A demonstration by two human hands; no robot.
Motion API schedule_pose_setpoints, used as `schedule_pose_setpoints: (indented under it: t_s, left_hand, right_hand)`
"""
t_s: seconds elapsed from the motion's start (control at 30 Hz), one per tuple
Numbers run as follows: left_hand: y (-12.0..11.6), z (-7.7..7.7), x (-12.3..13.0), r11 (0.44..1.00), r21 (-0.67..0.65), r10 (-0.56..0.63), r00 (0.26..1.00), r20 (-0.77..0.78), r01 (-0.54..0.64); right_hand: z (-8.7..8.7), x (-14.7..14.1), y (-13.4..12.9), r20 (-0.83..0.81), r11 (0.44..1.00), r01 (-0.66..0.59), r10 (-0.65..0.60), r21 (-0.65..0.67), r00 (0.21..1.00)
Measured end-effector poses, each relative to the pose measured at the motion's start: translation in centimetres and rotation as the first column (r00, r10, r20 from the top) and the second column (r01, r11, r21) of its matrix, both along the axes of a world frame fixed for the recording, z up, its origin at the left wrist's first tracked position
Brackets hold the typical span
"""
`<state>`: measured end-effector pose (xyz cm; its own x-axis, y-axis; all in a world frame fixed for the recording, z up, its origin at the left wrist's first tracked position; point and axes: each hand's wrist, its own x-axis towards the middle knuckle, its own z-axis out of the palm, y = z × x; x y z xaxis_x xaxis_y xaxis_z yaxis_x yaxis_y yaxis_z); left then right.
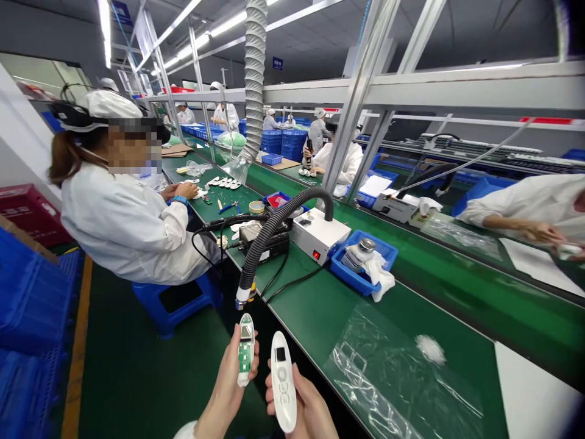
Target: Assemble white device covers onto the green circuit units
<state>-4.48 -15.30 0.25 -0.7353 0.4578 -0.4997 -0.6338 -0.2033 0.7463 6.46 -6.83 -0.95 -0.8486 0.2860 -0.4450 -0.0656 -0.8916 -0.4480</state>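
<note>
My left hand is closed around a slim white housing half with a green circuit board and a small grey screen facing up. In my right hand is a white oval remote-like cover, with a dark square window near its top and round buttons below. The two parts are held side by side, apart from each other, off the table's front edge. Just above the circuit board half hangs the nozzle of a black flexible hose, not touching it.
The hose runs from a white box with a red switch. Beside it stands a blue tray with a metal-topped jar and white cloth. Clear plastic film lies on the green table. A co-worker sits at the left on a blue stool.
</note>
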Motion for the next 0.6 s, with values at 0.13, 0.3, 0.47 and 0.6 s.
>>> schedule_pose_setpoints:
  t_s: [0.13, 0.3, 0.47, 0.6]
  left_hand:
    - [0.2, -0.1, 2.0, 0.999, 0.026, -0.034, 0.997, 0.073, 0.032]
    - [0.6, 1.9, 2.5, 0.996, 0.084, 0.025, 0.990, 0.136, -0.036]
    - [0.9, 3.0, 3.1, 0.997, 0.074, 0.022, 0.987, 0.159, -0.034]
    - [1.1, 3.1, 4.1, 0.996, 0.085, -0.023, 0.984, 0.176, 0.008]
  right_hand:
    - [0.5, 2.7, 0.2, -0.014, 0.999, 0.013, -0.014, -0.039, 1.000]
    - [1.5, 4.8, 0.3, -0.042, 0.999, 0.033, -0.034, -0.035, 0.999]
    - [2.0, 5.6, 0.4, -0.059, 0.997, 0.061, -0.064, -0.057, 0.996]
    - [2.1, 6.0, 0.4, -0.077, 0.996, 0.075, -0.078, -0.037, 0.994]
